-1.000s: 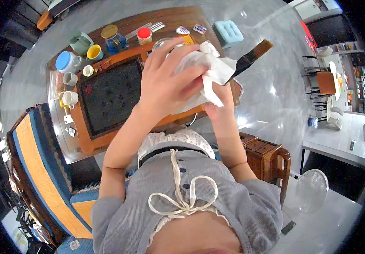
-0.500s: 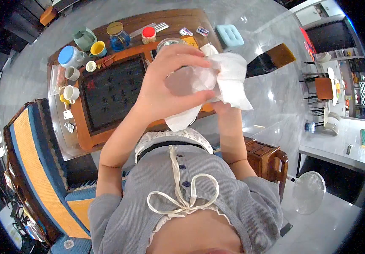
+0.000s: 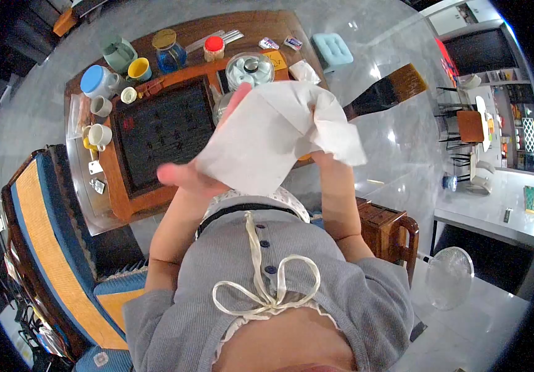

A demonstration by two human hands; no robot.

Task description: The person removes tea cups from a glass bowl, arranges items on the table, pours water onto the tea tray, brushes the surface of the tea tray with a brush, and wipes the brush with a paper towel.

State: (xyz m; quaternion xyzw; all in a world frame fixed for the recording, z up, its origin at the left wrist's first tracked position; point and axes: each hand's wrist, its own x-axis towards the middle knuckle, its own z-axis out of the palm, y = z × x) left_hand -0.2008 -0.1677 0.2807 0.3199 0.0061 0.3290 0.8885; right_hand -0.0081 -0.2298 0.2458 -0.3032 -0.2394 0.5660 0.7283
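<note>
A white tissue [image 3: 257, 139] hangs partly unfolded in front of both hands, crumpled at its right end. Behind its left edge is my left hand [image 3: 198, 180], open, thumb and fingers spread wide, with the palm against the tissue. A wide flat brush [image 3: 391, 90], with a dark ferrule and brown bristles, sticks out to the right beyond the tissue. My right hand [image 3: 330, 162] is closed around the brush's lower part; the tissue hides its fingers and the handle.
On the wooden table [image 3: 267, 25] are a dark tray [image 3: 164, 133], a blue-lidded jug [image 3: 96, 80], a yellow cup [image 3: 138, 69], a red-lidded jar [image 3: 213, 46] and a glass bowl [image 3: 249, 69]. A light blue stool [image 3: 334, 49] stands beyond; a wooden cabinet [image 3: 381, 229] is at right.
My left hand has opened from its curled grip and moved left and down. The tissue has spread out to the left. The brush has swung out farther right than a second ago.
</note>
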